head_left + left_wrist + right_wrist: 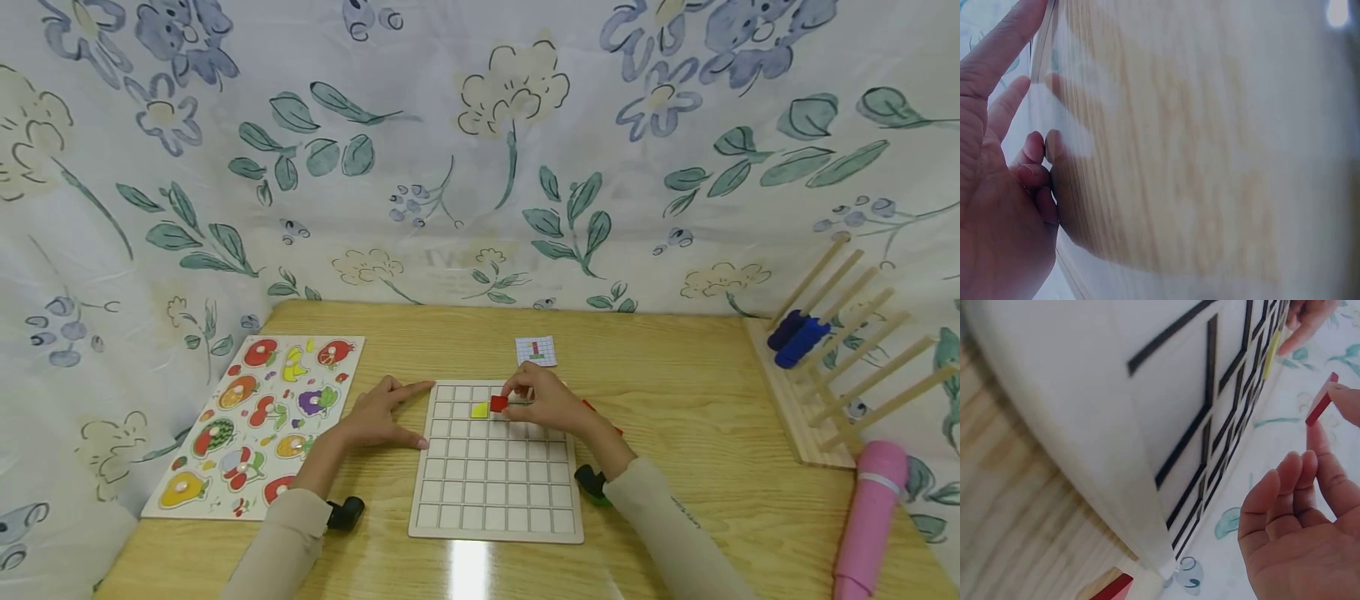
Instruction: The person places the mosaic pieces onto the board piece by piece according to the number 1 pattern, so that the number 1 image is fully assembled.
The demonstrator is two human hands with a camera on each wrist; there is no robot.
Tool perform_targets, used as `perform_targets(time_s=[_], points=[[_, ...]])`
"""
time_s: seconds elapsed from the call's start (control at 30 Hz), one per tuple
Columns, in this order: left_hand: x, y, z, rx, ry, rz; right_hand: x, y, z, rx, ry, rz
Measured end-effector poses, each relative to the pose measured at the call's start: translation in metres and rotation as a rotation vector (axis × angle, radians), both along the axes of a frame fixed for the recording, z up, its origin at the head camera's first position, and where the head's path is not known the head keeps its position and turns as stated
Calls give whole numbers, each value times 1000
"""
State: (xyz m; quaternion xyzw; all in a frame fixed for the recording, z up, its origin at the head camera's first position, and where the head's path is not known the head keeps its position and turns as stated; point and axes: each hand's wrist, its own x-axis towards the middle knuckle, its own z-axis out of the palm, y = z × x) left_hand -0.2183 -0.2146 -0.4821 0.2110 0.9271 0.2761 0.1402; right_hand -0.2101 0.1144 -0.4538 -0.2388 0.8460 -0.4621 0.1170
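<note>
A white grid board [495,518] lies on the wooden table. My right hand [543,398] is over its upper part, pinching a small red square tile [498,404] between thumb and index finger. In the right wrist view the red tile [1322,399] is tilted above the board, the other fingers loosely curled. Just left of it, a yellow tile [479,410] lies in a grid square. My left hand [375,417] rests on the table at the board's left edge, thumb and index finger spread along it; in the left wrist view its other fingers [1034,178] are bent against the tabletop.
A small pattern card [536,351] lies beyond the board. Red pieces [618,431] lie partly hidden under my right wrist. At left is a fruit puzzle board [258,408]; at right stand a wooden peg rack [795,417] with blue pieces and a pink cylindrical object [870,521].
</note>
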Motion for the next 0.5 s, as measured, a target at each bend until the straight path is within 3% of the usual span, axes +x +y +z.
perform_targets(time_s=[0.5], points=[[1,1,2,-6,4,7,-7,-5,-10,233,86,13]])
